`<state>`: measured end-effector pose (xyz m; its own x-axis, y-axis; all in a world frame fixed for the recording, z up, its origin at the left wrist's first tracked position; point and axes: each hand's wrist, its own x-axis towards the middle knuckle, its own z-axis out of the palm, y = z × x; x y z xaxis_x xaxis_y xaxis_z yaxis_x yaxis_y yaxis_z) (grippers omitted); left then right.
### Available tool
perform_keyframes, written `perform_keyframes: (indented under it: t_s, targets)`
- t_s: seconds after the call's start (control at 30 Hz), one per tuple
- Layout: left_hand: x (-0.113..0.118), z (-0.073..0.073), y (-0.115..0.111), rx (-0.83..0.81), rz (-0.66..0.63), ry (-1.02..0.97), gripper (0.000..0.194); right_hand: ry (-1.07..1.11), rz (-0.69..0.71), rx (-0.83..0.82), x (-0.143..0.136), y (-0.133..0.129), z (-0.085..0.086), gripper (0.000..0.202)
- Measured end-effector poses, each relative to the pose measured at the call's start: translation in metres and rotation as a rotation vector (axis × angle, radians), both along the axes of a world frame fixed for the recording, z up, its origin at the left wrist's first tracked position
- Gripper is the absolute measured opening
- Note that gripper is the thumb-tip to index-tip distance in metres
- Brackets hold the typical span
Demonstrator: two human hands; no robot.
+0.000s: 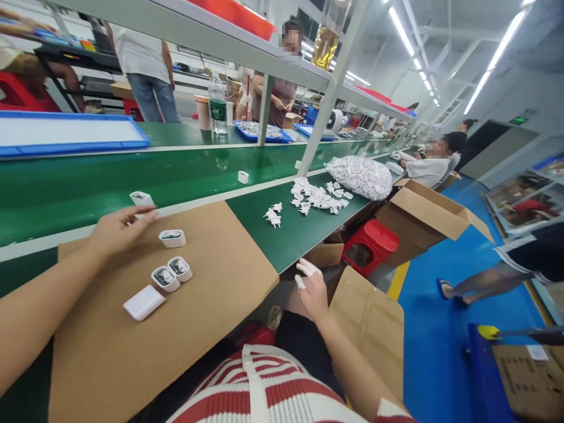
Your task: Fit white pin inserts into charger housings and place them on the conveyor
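My left hand [117, 232] extends over the far edge of the cardboard sheet [211, 241], its digits directed at the near housing [141, 198], a white, open-topped shell at the border of the green belt [194, 176]. The digits overlap the shell's lower edge in my view; I cannot tell whether they pinch it or are only close to it. My right hand [314, 294] is positioned above the lap, fingers loosely spread and holding nothing, with white covers on some fingertips.

Arrangement on the sheet: a single upright housing [172, 238]; nearer me, an upright pair [173, 274], side by side, internal parts visible; beside these, a housing lying flat [144, 302]. A far housing [242, 177] is located on the belt. White plug pieces [315, 198] lie loose on the green bench [264, 241], near a filled clear bag [359, 177].
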<state>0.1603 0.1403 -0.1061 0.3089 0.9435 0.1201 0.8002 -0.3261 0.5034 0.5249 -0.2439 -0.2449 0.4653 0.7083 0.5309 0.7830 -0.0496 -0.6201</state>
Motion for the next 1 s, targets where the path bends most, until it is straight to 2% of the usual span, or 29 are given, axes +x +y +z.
perform_keyframes:
  t_s: [0.07, 0.13, 0.2, 0.23, 0.33, 0.4, 0.5, 0.57, 0.7, 0.77, 0.87, 0.93, 1.0]
  targets:
    - [-0.002, 0.005, 0.02, 0.062, 0.161, 0.018, 0.079, -0.042, 0.04, 0.079, 0.015, 0.041, 0.023, 0.034]
    - [-0.006, 0.006, 0.042, 0.085, 0.236, 0.03, 0.1, -0.087, 0.094, 0.06, 0.027, 0.088, 0.038, 0.038]
    - [-0.009, 0.003, 0.06, 0.054, 0.255, 0.049, 0.121, -0.109, 0.081, -0.083, 0.036, 0.135, 0.047, 0.051]
    - [-0.01, 0.002, 0.067, 0.021, 0.246, 0.061, 0.122, -0.104, 0.044, -0.188, 0.039, 0.157, 0.05, 0.061]
    - [-0.01, -0.001, 0.079, -0.076, 0.177, 0.084, 0.095, -0.07, -0.069, -0.479, 0.044, 0.21, 0.056, 0.085]
    - [-0.005, 0.0, 0.079, -0.102, 0.138, 0.088, 0.078, -0.08, -0.025, -0.532, 0.047, 0.232, 0.058, 0.079]
    - [0.017, 0.008, 0.068, -0.092, 0.04, 0.084, 0.072, -0.12, 0.137, -0.459, 0.05, 0.251, 0.06, 0.058]
    - [0.04, 0.015, 0.053, -0.088, -0.076, 0.076, 0.069, -0.124, 0.187, -0.422, 0.049, 0.259, 0.061, 0.052]
    - [0.092, 0.027, 0.005, -0.118, -0.312, 0.116, 0.068, -0.122, 0.236, -0.393, 0.039, 0.267, 0.058, 0.05]
    - [0.11, 0.029, -0.02, -0.135, -0.396, 0.163, 0.065, -0.119, 0.26, -0.338, 0.033, 0.267, 0.055, 0.048]
    - [0.12, 0.026, -0.048, -0.049, -0.475, 0.347, 0.055, -0.089, 0.281, -0.262, 0.028, 0.262, 0.053, 0.045]
    - [0.114, 0.022, -0.059, 0.002, -0.468, 0.477, 0.053, -0.047, 0.292, -0.258, 0.028, 0.259, 0.054, 0.047]
    - [0.101, 0.018, -0.066, -0.006, -0.419, 0.532, 0.061, -0.006, 0.299, -0.257, 0.03, 0.257, 0.056, 0.055]
